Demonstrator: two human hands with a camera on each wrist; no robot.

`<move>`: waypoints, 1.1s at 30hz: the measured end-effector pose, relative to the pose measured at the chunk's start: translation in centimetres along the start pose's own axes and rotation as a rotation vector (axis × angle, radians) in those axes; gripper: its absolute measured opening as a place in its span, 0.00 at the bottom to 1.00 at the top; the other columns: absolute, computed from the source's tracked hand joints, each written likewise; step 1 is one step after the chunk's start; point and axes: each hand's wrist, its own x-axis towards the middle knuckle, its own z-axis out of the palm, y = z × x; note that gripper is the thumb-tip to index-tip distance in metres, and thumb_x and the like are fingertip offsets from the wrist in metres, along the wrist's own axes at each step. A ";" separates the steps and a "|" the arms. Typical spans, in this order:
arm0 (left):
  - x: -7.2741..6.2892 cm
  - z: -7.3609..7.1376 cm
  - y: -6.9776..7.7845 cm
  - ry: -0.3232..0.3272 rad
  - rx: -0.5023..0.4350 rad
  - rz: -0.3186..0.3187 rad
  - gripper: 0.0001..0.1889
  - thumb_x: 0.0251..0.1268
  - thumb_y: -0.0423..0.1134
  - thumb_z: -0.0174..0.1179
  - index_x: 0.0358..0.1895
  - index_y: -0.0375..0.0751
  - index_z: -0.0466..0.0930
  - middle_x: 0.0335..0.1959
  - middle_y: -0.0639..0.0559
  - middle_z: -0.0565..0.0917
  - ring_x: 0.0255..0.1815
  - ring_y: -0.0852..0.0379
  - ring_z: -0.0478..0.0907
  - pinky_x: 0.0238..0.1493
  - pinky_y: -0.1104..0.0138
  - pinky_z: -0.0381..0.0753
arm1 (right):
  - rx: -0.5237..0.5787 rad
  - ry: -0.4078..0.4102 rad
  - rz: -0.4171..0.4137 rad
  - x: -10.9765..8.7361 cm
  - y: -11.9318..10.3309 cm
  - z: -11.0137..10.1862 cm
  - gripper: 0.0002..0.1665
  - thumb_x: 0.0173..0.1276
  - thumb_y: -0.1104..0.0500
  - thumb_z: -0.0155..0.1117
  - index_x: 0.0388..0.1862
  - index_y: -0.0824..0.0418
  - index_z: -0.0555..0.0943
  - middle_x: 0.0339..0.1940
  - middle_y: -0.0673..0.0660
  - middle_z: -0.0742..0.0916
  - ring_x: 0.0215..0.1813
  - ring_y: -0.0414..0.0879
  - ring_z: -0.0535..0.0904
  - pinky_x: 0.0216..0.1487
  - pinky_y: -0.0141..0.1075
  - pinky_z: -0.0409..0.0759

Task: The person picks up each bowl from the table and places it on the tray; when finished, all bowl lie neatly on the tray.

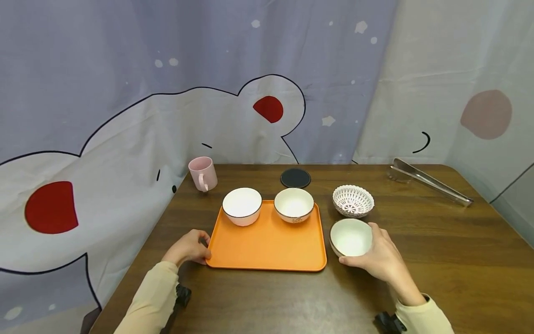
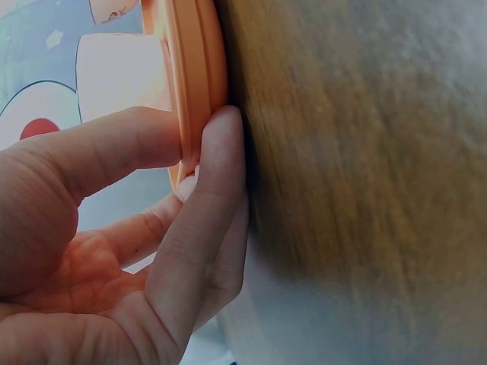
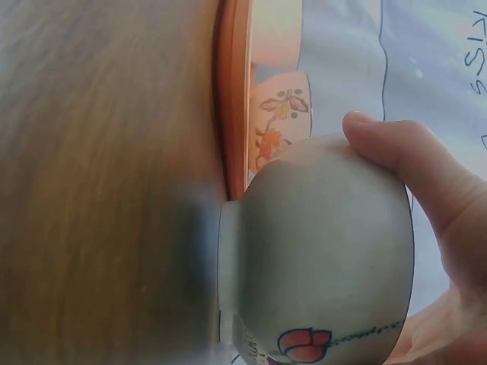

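Note:
At its left edge, an orange tray (image 1: 267, 248) is pinched by my left hand (image 1: 192, 247); in the left wrist view the thumb lies on the rim and a finger is against its outer side. Two bowls stand on the tray's far half: a white bowl (image 1: 243, 218) at left and a cream bowl (image 1: 293, 206) with a small flower print at right. My right hand (image 1: 381, 255) grips a third bowl (image 1: 351, 237) by its side, just right of the tray. That bowl is upright, pale inside, with a red and blue print in the right wrist view (image 3: 304, 344).
Behind the held bowl sits a white openwork basket (image 1: 353, 201). A black round coaster (image 1: 295, 178) lies beyond the tray, and a pink mug (image 1: 203, 173) stands at the far left. Metal tongs (image 1: 434, 182) lie at the far right of the wooden table (image 1: 292, 301).

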 end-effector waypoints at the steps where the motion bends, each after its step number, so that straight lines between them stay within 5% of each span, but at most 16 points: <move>1: 0.0 0.0 0.0 0.001 -0.002 0.001 0.16 0.47 0.24 0.64 0.41 0.30 0.73 0.31 0.40 0.79 0.22 0.55 0.81 0.30 0.62 0.87 | 0.002 0.000 0.001 0.0 -0.1 0.0 0.70 0.34 0.37 0.83 0.68 0.72 0.59 0.56 0.75 0.73 0.52 0.67 0.76 0.46 0.57 0.79; 33: 0.0 0.0 -0.3 0.006 -0.011 -0.010 0.15 0.48 0.25 0.64 0.41 0.31 0.74 0.28 0.41 0.81 0.22 0.55 0.82 0.31 0.63 0.87 | 0.064 -0.032 -0.054 0.7 -4.4 2.0 0.69 0.34 0.40 0.83 0.69 0.70 0.60 0.58 0.70 0.74 0.53 0.63 0.77 0.50 0.55 0.79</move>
